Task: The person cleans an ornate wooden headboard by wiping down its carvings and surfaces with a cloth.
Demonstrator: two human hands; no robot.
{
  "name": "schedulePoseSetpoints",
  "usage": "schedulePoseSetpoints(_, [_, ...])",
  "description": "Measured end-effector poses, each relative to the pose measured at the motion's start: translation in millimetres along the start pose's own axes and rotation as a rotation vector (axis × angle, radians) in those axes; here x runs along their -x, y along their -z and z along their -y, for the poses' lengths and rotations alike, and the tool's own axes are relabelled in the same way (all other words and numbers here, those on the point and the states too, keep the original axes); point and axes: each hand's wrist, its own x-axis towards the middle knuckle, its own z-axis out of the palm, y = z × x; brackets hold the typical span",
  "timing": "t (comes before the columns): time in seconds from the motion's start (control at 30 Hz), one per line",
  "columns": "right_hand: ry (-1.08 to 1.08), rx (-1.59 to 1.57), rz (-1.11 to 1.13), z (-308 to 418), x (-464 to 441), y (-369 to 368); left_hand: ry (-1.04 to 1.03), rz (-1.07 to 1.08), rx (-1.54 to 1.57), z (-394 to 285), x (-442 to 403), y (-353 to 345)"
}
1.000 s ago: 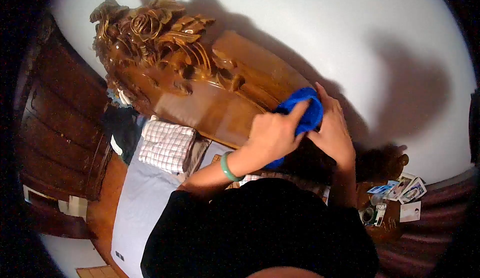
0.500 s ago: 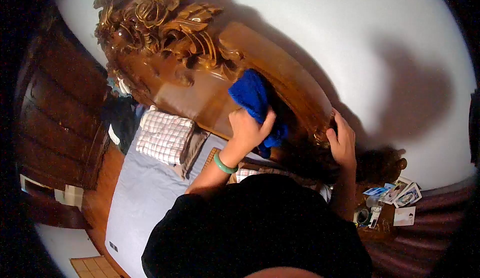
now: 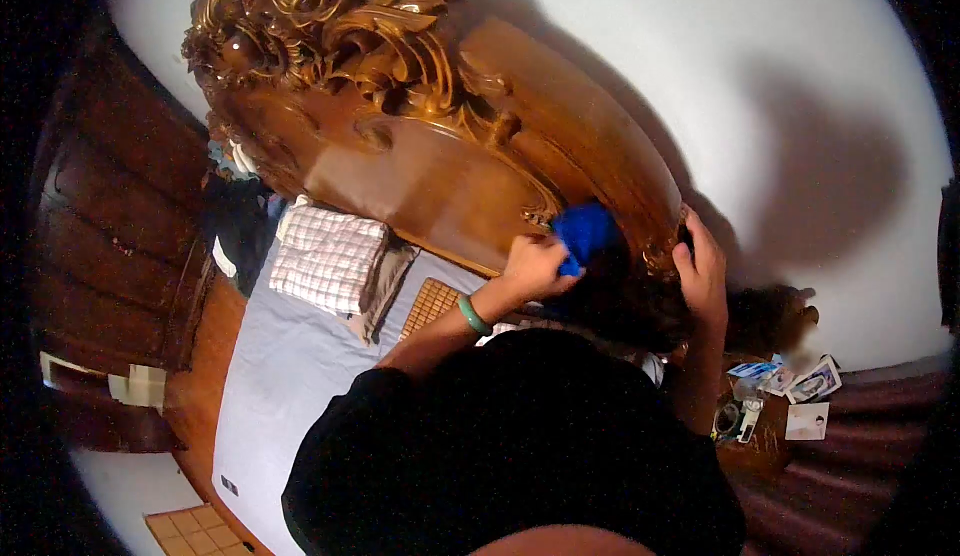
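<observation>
Checked bedding (image 3: 328, 261) lies on the bed (image 3: 270, 396), near the carved headboard (image 3: 420, 171); the left hand (image 3: 537, 266) grasps a blue cloth (image 3: 588, 228) at the headboard's moulding; the right hand (image 3: 704, 271) touches its outer edge, whether gripping cannot be told; photographs (image 3: 815, 383) lie farther right.

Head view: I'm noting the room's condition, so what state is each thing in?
Blue cloth: bunched, held
Left hand: closed on the cloth
Right hand: at the headboard's edge, thumb apart from fingers
Headboard: upright, glossy
Checked fabric: folded
Bed sheet: spread out
Green bracelet: worn on the left wrist
Cards: loose, some overlapping
</observation>
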Motion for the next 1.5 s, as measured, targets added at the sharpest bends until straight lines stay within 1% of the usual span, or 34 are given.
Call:
schedulePoseSetpoints(0.07, [-0.02, -0.003, 0.006, 1.8, -0.3, 2.0, 0.1, -0.346, 0.137, 13.5, 10.1, 5.5])
schedulePoseSetpoints(0.13, [-0.031, -0.036, 0.027, 8.0, -1.0, 4.1, 0.28, -0.55, 0.065, 17.4, 10.1, 32.4])
schedulePoseSetpoints(0.2, [-0.039, -0.028, 0.019, 2.4, 0.7, 1.5, 0.388, -0.61, 0.217, 48.8, 11.5, 49.8])
schedulePoseSetpoints(0.27, [-0.046, -0.026, 0.016, -5.3, 4.9, -4.1, 0.48, -0.728, 0.082, 65.8, 1.8, 77.5])
schedulePoseSetpoints(0.33, [-0.109, -0.201, -0.021, -13.8, 6.2, -9.0, 0.536, -0.755, -0.064, 91.0, 1.9, 92.6])
schedulePoseSetpoints(0.37, [-0.105, -0.205, -0.014, -15.5, 6.3, -7.8, 0.543, -0.758, -0.07, 101.4, 3.6, 98.6])
schedulePoseSetpoints(0.43, [-0.289, -0.247, 0.04, -16.3, 7.6, -1.2, 0.592, -0.773, -0.274, 119.1, 6.2, 109.6])
schedulePoseSetpoints(0.47, [-0.282, -0.252, 0.047, -14.5, 4.5, 3.4, 0.618, -0.833, -0.147, 124.3, 6.1, 115.4])
schedulePoseSetpoints(0.53, [-0.318, -0.263, 0.096, -11.5, -3.4, 12.7, 0.651, -0.873, -0.155, 143.3, 10.7, 123.0])
schedulePoseSetpoints(0.57, [-0.352, -0.084, 0.081, -14.0, -2.4, 13.9, 0.72, -0.917, 0.098, 149.5, 11.7, 125.7])
schedulePoseSetpoints(0.6, [-0.345, -0.089, 0.082, -44.0, 7.4, 12.7, 0.633, -0.997, 0.098, 164.9, 17.0, 120.0])
schedulePoseSetpoints(0.63, [-0.195, 0.26, 0.112, -94.1, 22.6, 7.5, 0.727, -0.995, 0.152, 169.5, 19.5, 119.5])
schedulePoseSetpoints(0.67, [-0.043, 0.606, 0.134, -121.9, 26.4, 2.1, 0.817, -0.99, 0.208, 173.1, 22.8, 118.4])
schedulePoseSetpoints(0.7, [-0.046, 0.603, 0.125, -104.8, 17.9, 2.2, 0.75, -1.016, 0.15, 187.1, 29.4, 110.0])
schedulePoseSetpoints(0.73, [-0.182, 0.249, 0.087, -69.6, 10.0, 6.4, 0.734, -1.047, 0.207, 182.6, 28.3, 108.2])
schedulePoseSetpoints(0.77, [-0.265, 0.072, 0.062, -62.3, 11.3, 4.9, 0.736, -1.06, 0.198, 175.5, 25.1, 106.7])
schedulePoseSetpoints(0.8, [-0.346, -0.105, 0.024, -55.3, 12.2, 3.3, 0.7, -1.028, 0.209, 167.2, 23.2, 106.8])
schedulePoseSetpoints(0.9, [-0.583, -0.014, -0.089, -59.3, 26.9, 4.1, 0.552, -0.895, 0.244, 145.2, 19.7, 93.0])
schedulePoseSetpoints(0.97, [-0.447, -0.126, -0.046, -43.3, 14.1, 9.2, 0.469, -0.825, 0.228, 129.6, 19.6, 74.7])
schedulePoseSetpoints(1.0, [-0.469, -0.117, -0.042, -58.4, 25.3, 8.7, 0.383, -0.755, 0.218, 124.1, 20.9, 67.0])
schedulePoseSetpoints(1.03, [-0.44, 0.0, -0.095, -75.2, 35.4, 4.7, 0.296, -0.685, 0.214, 117.3, 21.2, 60.4])
schedulePoseSetpoints(1.1, [-0.413, 0.123, -0.144, -95.5, 43.4, 12.7, 0.245, -0.583, 0.094, 96.8, 13.9, 48.1])
schedulePoseSetpoints(1.13, [-0.325, -0.091, 0.028, -85.4, 32.6, 24.4, 0.226, -0.499, -0.129, 86.4, 12.5, 46.4])
schedulePoseSetpoints(1.17, [-0.279, -0.196, 0.113, -82.9, 29.7, 24.3, 0.23, -0.491, -0.123, 76.4, 3.6, 43.9])
schedulePoseSetpoints(1.2, [-0.24, -0.304, 0.202, -80.3, 26.8, 24.3, 0.107, -0.5, -0.182, 64.9, -12.2, 44.6])
schedulePoseSetpoints(1.27, [-0.527, -0.059, -0.066, -77.6, 30.6, 9.4, -0.006, -0.499, -0.232, 51.0, -22.7, 44.2])
schedulePoseSetpoints(1.3, [-0.537, -0.059, -0.054, -61.5, 23.5, -2.4, 0.047, -0.48, -0.23, 47.2, -21.7, 42.2])
schedulePoseSetpoints(1.33, [-0.498, -0.047, -0.248, -34.5, 9.8, -10.7, 0.063, -0.437, -0.244, 50.2, -16.1, 34.8])
schedulePoseSetpoints(1.4, [-0.45, -0.05, -0.429, -18.8, 0.3, 1.7, 0.092, -0.387, -0.269, 56.1, -8.9, 21.6])
schedulePoseSetpoints(1.47, [-0.374, -0.049, -0.49, -20.6, 2.6, 0.9, -0.05, -0.416, -0.198, 57.0, -5.9, 15.6])
schedulePoseSetpoints(1.5, [-0.339, -0.049, -0.506, -24.2, 5.1, 0.1, -0.052, -0.414, -0.237, 53.8, -4.8, 13.1])
